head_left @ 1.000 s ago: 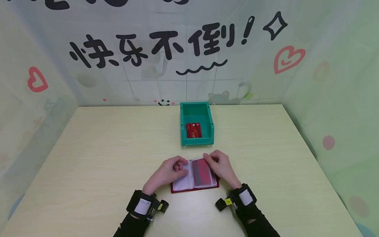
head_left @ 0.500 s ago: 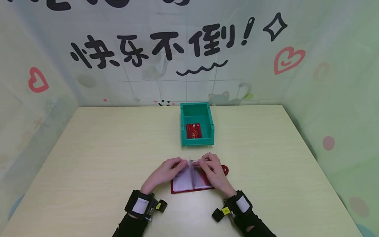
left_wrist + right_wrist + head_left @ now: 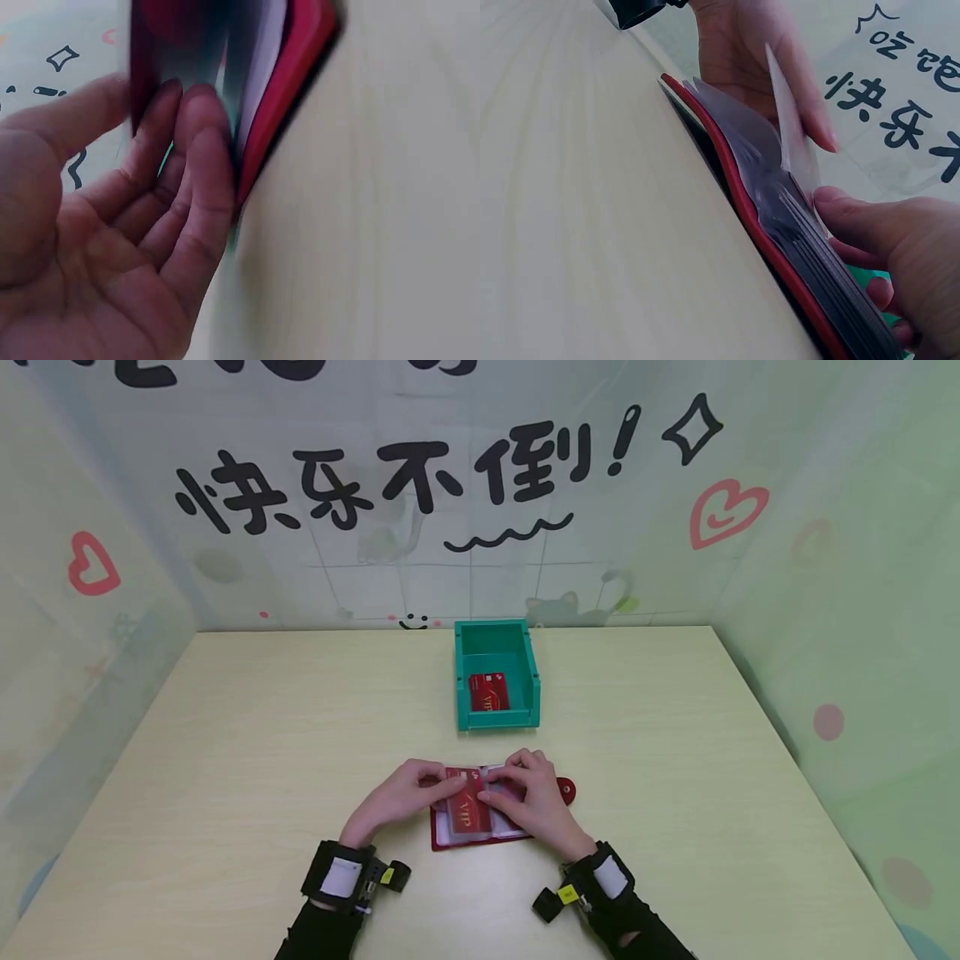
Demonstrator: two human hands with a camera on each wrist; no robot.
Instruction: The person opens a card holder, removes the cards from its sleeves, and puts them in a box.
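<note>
A small red-covered card holder with clear sleeve pages lies spread on the table in the head view. A red VIP card shows in its raised left sleeve. My left hand pinches that sleeve page at its outer edge, thumb on the near face and fingers behind, as the left wrist view also shows. At the spine and upper right pages, my right hand holds the holder; its thumb presses by the base of the raised page, other fingers behind the page stack.
Behind the holder stands a teal open bin with a red VIP card lying inside. The holder's round clasp tab sticks out at the right. A printed cloth backdrop borders the light wood table.
My right hand has moved from the right page toward the spine. A page has turned leftward, bringing the VIP card into view on the left side, where my left hand pinches it.
</note>
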